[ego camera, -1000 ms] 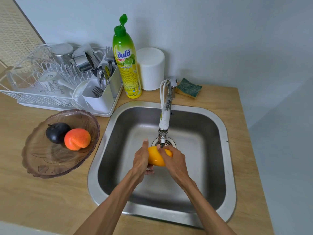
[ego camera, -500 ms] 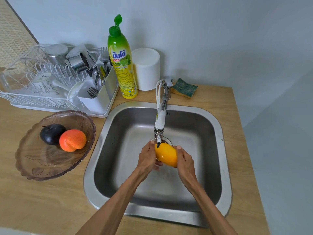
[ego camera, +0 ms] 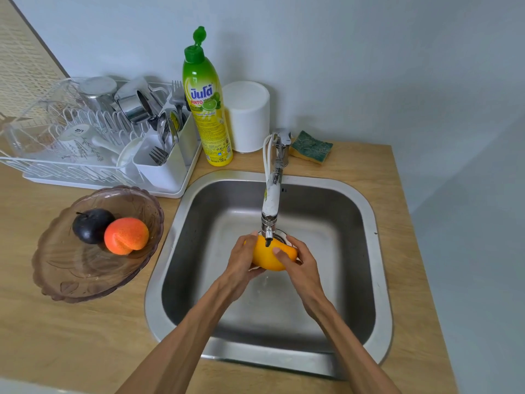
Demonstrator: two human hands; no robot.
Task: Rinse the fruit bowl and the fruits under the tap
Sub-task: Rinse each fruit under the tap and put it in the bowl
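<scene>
- While cupped from both sides directly beneath the tap (ego camera: 271, 206) spout, over the sink (ego camera: 372, 251) basin: yellow mango (ego camera: 271, 255).
- Left hand (ego camera: 241, 260): wrapped round the mango's left end, fingers curled under and behind it.
- Right hand (ego camera: 301, 263): gripping the mango's right end, thumb laid across the top, fingers curled over the far side.
- Running water: too faint to confirm at the spout.
- Fruit bowl (ego camera: 71, 282), brown tinted glass with scalloped rim: on the wooden countertop (ego camera: 85, 336), left of the sink, well apart from the hands.
- Inside the bowl, touching each other: dark plum (ego camera: 89, 224) at left, orange-red peach (ego camera: 126, 236) at right.
- Behind the bowl: white dish rack (ego camera: 93, 143) holding metal cups, a mug and cutlery.
- Against the wall, right of the rack: upright green-and-yellow dish soap bottle (ego camera: 207, 109), cap flipped open; just beside it, white cylindrical container (ego camera: 247, 115).
- Right of the tap base, on the countertop: green-and-yellow sponge (ego camera: 311, 146).
</scene>
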